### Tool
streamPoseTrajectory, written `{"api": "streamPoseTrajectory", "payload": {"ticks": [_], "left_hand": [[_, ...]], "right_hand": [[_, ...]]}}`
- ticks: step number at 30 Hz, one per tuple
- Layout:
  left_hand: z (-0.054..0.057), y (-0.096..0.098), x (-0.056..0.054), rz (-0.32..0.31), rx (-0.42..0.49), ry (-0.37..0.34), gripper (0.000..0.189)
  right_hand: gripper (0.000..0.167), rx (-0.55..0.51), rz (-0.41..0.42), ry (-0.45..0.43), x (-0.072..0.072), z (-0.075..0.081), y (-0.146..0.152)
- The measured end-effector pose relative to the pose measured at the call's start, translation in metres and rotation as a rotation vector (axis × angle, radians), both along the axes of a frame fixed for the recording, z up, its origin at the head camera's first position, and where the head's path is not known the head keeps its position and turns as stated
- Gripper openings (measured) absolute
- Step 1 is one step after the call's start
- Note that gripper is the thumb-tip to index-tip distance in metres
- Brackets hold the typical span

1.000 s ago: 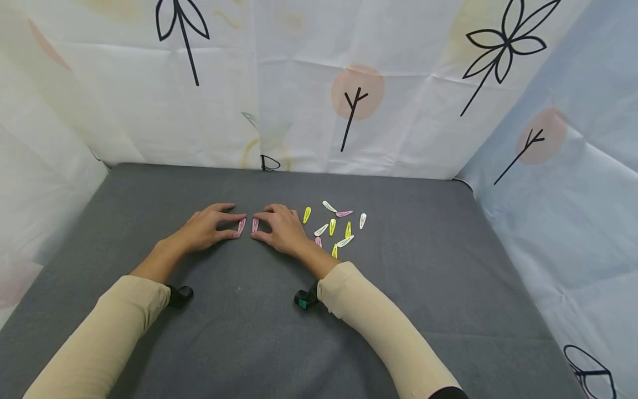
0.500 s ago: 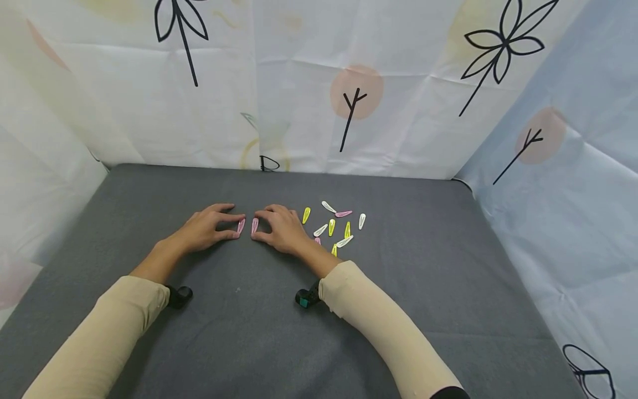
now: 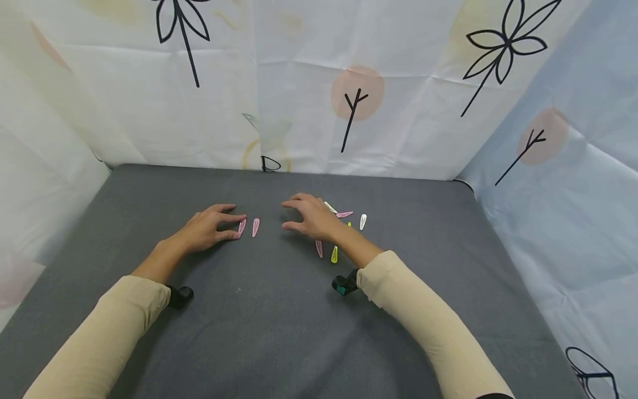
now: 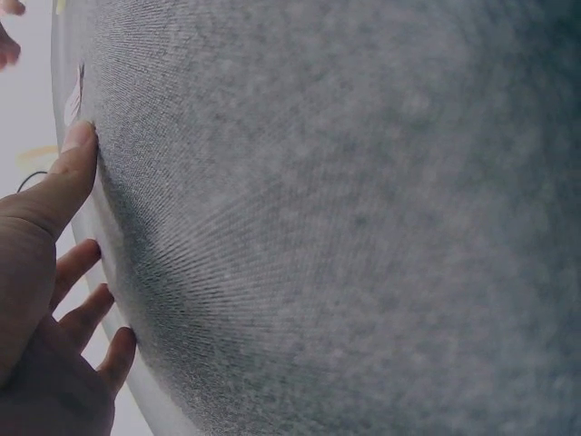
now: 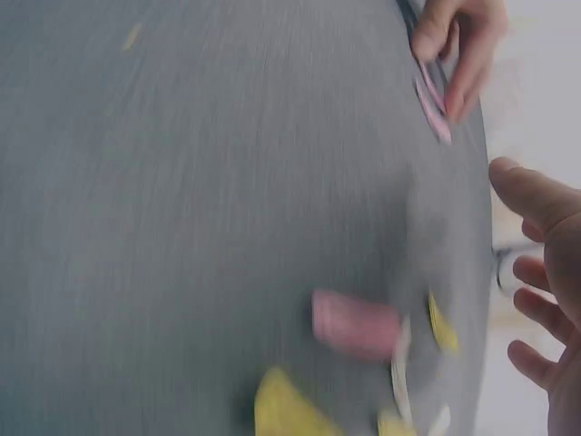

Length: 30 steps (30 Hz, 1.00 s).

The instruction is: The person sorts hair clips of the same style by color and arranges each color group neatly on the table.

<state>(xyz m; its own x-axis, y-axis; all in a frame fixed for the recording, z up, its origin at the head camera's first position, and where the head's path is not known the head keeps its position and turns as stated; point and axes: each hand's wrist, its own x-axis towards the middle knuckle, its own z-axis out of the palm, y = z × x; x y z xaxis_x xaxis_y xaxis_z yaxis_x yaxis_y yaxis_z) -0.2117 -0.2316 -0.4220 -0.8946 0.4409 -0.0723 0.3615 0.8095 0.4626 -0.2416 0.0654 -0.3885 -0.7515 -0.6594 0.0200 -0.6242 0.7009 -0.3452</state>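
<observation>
On the grey cloth, my left hand (image 3: 204, 228) pinches a pink snap hair clip (image 3: 242, 226) lengthwise between thumb and index finger. A second pink hair clip (image 3: 256, 227) lies just right of it, roughly parallel and touched by neither hand. My right hand (image 3: 315, 217) hovers over the left part of a scattered group of clips, thumb and fingers apart, holding nothing. Beneath its wrist show a pink clip (image 3: 319, 249) and a yellow clip (image 3: 334, 255). Other clips there are hidden by the hand and forearm. The right wrist view is blurred, with a yellow clip (image 5: 442, 324) near the fingers.
Beyond the right hand lie a white clip (image 3: 363, 221), another pink clip (image 3: 344, 214) and a partly covered white clip (image 3: 329, 207). A printed white curtain (image 3: 299, 133) stands along the table's back edge, with more curtain on both sides.
My right hand has let go of the second pink clip and moved right, over the scattered clips. That clip stays where it was. My left hand has not moved.
</observation>
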Motion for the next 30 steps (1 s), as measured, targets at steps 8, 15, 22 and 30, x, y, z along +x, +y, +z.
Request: {"api": "streamPoseTrajectory", "payload": {"ticks": [8,15,22,30], "left_hand": [[-0.001,-0.002,-0.001,-0.005,0.003,0.0,0.052],[-0.002,-0.003,-0.001,-0.01,0.0,0.011,0.052],[-0.001,-0.001,0.0,-0.009,-0.002,0.011,0.052],[0.0,0.001,0.0,-0.001,-0.003,0.003,0.052]], "right_hand": [[0.053,0.003,-0.042,0.023,-0.008,0.005,0.065],[0.05,-0.027,-0.132,0.015,-0.012,-0.016,0.112],[0.04,-0.072,-0.167,0.048,-0.015,-0.029,0.133],[0.038,-0.083,-0.183,0.057,-0.015,-0.035,0.135]]}}
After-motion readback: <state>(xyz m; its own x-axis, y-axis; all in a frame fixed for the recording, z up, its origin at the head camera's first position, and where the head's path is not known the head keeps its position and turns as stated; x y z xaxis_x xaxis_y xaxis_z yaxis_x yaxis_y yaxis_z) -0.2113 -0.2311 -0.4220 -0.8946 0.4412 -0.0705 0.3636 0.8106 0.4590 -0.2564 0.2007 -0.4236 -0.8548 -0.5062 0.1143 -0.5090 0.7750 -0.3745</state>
